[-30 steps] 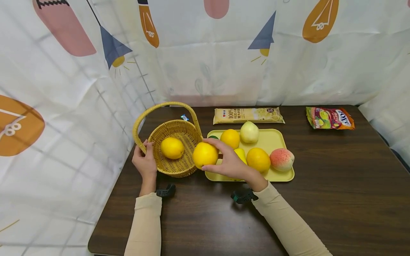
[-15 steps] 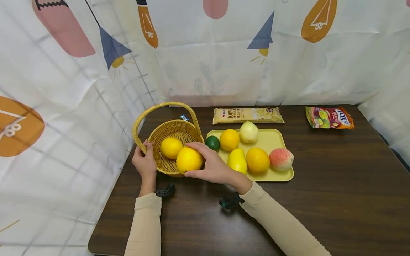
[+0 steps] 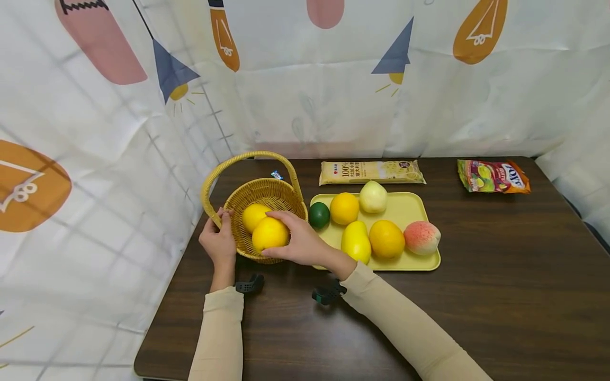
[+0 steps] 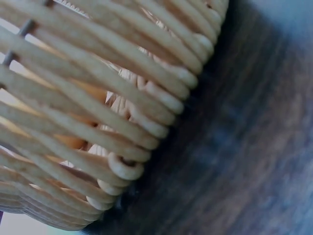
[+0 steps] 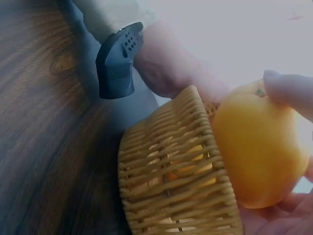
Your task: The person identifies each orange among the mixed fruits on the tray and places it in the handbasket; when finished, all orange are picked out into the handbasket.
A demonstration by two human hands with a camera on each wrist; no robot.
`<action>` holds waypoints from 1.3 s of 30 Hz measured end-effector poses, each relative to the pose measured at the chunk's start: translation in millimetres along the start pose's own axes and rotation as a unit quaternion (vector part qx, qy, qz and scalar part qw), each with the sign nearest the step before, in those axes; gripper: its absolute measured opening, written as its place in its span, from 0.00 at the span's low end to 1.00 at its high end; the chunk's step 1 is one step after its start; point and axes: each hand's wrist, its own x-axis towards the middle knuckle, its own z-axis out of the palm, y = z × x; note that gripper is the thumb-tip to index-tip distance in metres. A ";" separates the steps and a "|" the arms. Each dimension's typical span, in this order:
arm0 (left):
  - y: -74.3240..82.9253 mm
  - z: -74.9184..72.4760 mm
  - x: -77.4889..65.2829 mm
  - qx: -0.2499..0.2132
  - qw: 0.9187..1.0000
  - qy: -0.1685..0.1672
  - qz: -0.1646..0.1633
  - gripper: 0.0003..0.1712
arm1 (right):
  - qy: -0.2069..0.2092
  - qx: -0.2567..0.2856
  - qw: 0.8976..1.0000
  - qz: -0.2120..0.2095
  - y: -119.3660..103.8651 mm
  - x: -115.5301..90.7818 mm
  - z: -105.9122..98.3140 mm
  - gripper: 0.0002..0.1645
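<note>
Table (image 3: 381,323) lay below both hands; your left hand (image 3: 220,242) gripped the basket (image 3: 278,198), maybe steadying it; your right hand (image 3: 302,242) held one yellow fruit (image 3: 268,234).

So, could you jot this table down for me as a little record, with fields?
Left hand: holds the wicker basket by its left side
Right hand: grips a round yellow fruit at the basket's mouth
Inside basket: second yellow fruit
On tray: dark green fruit, two orange fruits, pale green fruit, yellow pear-shaped fruit, peach
Behind tray: long yellow packet
Far right: colourful snack bag
Behind basket: small blue wrapper
</note>
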 end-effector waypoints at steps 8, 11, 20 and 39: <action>1.4 0.6 -0.6 0.013 1.000 0.000 0.005 0.16 | -0.013 -0.029 0.999 0.036 -1.3 13.3 9.1 0.50; 1.4 1.1 0.1 0.011 1.000 -0.004 0.006 0.18 | -0.013 -0.046 0.998 0.035 -1.4 15.9 10.8 0.50; 0.9 3.2 0.6 0.021 1.000 -0.007 0.008 0.18 | -0.007 -0.058 0.998 0.037 -3.0 16.6 11.1 0.49; -1.4 -1.9 -0.6 0.031 0.999 -0.009 -0.018 0.18 | -0.005 0.034 0.999 -0.002 1.1 4.2 4.6 0.43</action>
